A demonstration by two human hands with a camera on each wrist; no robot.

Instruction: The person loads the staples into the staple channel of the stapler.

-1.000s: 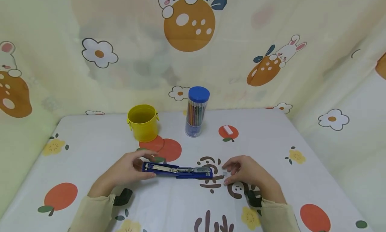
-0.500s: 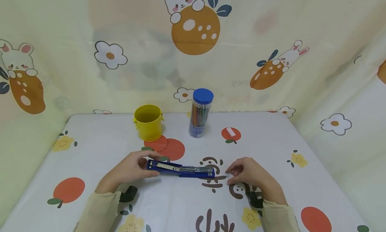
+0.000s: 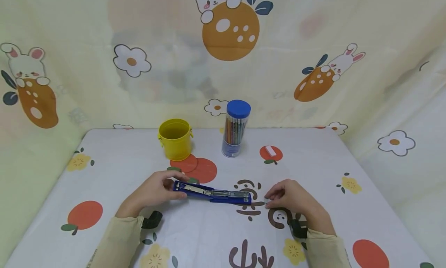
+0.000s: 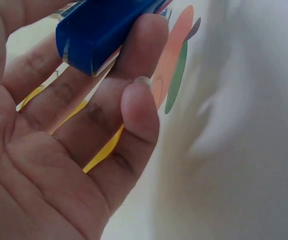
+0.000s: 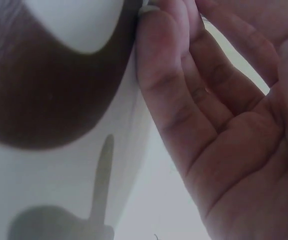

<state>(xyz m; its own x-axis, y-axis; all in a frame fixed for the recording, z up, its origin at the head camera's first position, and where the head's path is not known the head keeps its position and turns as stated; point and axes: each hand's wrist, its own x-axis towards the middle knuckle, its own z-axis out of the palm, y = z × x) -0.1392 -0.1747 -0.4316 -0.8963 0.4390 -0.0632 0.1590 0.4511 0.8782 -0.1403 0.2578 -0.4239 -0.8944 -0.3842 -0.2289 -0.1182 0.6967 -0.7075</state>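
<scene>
An opened blue stapler [image 3: 228, 199] spans the space between the two hands in the head view, its metal magazine facing up and its two halves spread nearly flat. My left hand [image 3: 155, 191] grips its left end between thumb and fingers. In the left wrist view, the blue end of the stapler sits between the thumb and fingers of that hand [image 4: 63, 125]. Just right of the stapler's other end, my right hand [image 3: 296, 200] pinches a small silvery piece [image 3: 266, 201] between thumb and forefinger. The right wrist view shows the curled fingers [image 5: 169, 90] close over the tablecloth; the piece is hidden there.
Behind the stapler stand a yellow bucket [image 3: 177, 144] and a clear tube of pencils [image 3: 234, 132] with a blue lid. A white and pink eraser [image 3: 270, 151] lies at the back right. A patterned cloth [image 3: 195, 229] covers the table, and a printed curtain [image 3: 167, 86] hangs behind.
The head view has shifted slightly, so everything sits farther right in it. My right thumb and forefinger have drawn closer together on the silvery piece. My left hand keeps its grip on the stapler.
</scene>
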